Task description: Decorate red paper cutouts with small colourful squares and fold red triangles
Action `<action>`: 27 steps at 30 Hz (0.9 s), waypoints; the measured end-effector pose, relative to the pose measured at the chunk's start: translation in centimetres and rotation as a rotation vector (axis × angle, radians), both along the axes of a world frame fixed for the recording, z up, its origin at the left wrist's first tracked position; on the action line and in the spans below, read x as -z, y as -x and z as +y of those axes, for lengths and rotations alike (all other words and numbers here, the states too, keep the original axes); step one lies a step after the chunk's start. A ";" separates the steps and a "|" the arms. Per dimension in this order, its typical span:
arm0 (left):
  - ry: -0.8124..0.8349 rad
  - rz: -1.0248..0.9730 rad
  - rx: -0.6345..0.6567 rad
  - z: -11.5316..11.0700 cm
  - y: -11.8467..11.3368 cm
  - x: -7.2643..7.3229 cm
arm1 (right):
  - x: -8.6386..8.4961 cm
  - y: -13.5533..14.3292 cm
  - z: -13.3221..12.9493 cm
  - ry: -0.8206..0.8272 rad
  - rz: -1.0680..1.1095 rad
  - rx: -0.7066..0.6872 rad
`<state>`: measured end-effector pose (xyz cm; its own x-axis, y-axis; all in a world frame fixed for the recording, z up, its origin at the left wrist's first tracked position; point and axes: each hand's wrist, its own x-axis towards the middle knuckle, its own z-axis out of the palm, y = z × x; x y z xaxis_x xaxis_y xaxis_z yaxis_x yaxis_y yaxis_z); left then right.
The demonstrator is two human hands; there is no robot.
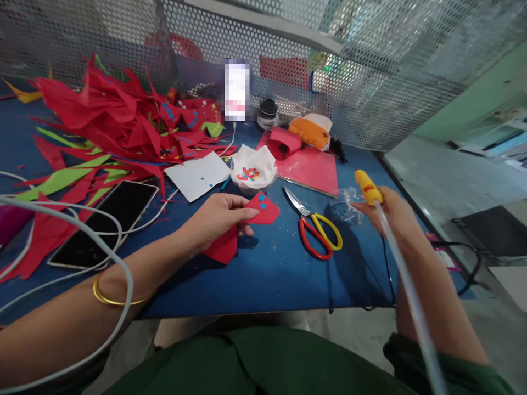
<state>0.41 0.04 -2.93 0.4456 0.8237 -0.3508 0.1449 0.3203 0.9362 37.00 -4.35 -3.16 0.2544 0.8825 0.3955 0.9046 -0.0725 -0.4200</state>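
My left hand (220,222) pinches a folded piece of red paper (268,211) that bears small blue squares near its tip. Another part of the red paper hangs below the fingers. On the right, my right hand (393,211) is closed around a yellow glue gun (368,186) with a long clear glue stick (407,291) coming out of its back. Between the hands lie scissors (307,214) with one red and one yellow handle. A paper-lined bowl (254,170) of small coloured bits stands just beyond my left hand, beside a white sheet (197,175) with a few blue bits.
Red and green paper scraps (119,120) heap up at the left. A dark phone (107,222) and looping white cables (127,269) lie nearer. Crumpled clear plastic (349,204) sits by the glue gun. At the back are a lit screen (236,90), a jar (268,114) and a pink packet (310,167).
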 end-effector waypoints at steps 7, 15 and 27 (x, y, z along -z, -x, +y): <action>-0.011 0.012 0.015 0.2 0.0 0.4 | 1.4 -2.0 1.9 0.131 -0.290 0.036; 0.006 0.014 0.024 0.2 0.1 0.1 | -2.5 2.2 -0.9 -0.037 -0.101 -0.056; 0.012 -0.016 0.109 -0.2 0.0 -0.2 | -1.9 14.0 2.0 0.875 0.866 -0.776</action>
